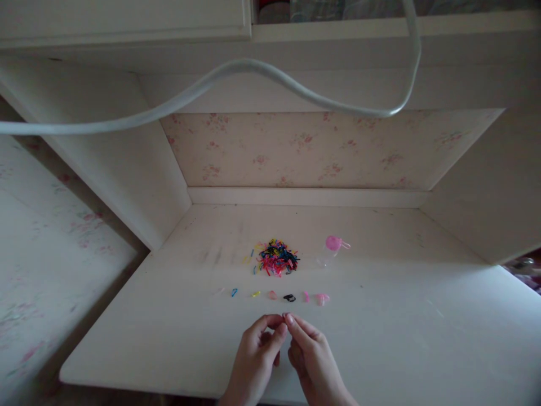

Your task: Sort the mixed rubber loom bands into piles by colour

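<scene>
- Head view: the bare left hand (pixel 258 351) and bare right hand (pixel 313 351) meet over the white flat desktop (pixel 160 327), thumbs and forefingers drawn into narrow pinches, tips almost touching
- Between those tips sits a tiny dark-reddish sliver (pixel 284 316), mostly covered; both hands seem to grip it, though I cannot tell its full shape or material
- This pinch looks like the weak point: with so little to hold, an uneven pull could let the sliver slip or spring away, or snap it if it is elastic
- Just beyond the fingers lies a spaced row of small, light pieces, including a blue open loop (pixel 234 292), a short yellow strip (pixel 256 294), a black looped bundle (pixel 289 298) and a pale-pink clump (pixel 322 299); a low knuckle could push them together
- Behind the row, a multicoloured heap of thin strips (pixel 279 259) would probably scatter if a reaching hand dragged through it
- Right of the heap, a see-through container with a pink rounded top (pixel 333 243) is faint against white, hence easily knocked
</scene>
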`<action>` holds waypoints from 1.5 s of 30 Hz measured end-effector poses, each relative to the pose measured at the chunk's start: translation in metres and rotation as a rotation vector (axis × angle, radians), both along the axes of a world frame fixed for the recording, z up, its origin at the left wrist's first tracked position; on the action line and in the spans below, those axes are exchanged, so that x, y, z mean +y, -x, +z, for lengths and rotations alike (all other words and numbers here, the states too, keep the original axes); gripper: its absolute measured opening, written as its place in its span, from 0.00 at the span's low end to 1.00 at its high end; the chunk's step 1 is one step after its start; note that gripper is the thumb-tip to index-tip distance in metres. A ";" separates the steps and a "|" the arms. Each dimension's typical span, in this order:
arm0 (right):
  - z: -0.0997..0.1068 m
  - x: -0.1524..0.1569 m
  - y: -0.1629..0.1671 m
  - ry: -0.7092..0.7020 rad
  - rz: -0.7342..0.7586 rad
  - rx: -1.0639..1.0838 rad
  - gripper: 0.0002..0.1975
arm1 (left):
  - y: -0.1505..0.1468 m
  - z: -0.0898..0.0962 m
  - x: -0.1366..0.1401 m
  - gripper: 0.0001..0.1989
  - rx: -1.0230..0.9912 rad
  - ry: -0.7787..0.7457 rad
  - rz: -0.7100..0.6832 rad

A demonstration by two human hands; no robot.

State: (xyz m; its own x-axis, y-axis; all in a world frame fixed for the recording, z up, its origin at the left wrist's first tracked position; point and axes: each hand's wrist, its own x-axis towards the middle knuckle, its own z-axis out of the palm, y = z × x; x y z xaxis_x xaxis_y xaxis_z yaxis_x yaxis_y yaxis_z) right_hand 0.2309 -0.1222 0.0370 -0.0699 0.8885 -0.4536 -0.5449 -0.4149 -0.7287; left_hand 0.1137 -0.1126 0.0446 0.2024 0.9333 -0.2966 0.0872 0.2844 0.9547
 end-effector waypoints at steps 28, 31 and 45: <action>-0.036 -0.006 -0.062 -0.071 -0.175 -0.387 0.18 | 0.113 -0.025 0.044 0.13 1.170 -0.699 0.283; -0.036 -0.011 -0.057 -0.130 -0.118 -0.543 0.18 | 0.113 -0.026 0.043 0.13 1.313 -0.661 0.296; -0.032 -0.011 -0.053 -0.222 -0.001 -0.779 0.22 | 0.096 -0.016 0.046 0.12 1.235 -0.646 0.226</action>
State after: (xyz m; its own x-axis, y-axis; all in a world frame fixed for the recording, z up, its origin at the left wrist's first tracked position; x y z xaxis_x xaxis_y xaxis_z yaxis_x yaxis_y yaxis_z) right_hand 0.2834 -0.1334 0.0050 0.1940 0.9634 -0.1847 0.1534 -0.2158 -0.9643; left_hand 0.0177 -0.0668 0.0284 -0.0402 0.9479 0.3159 0.9634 -0.0471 0.2639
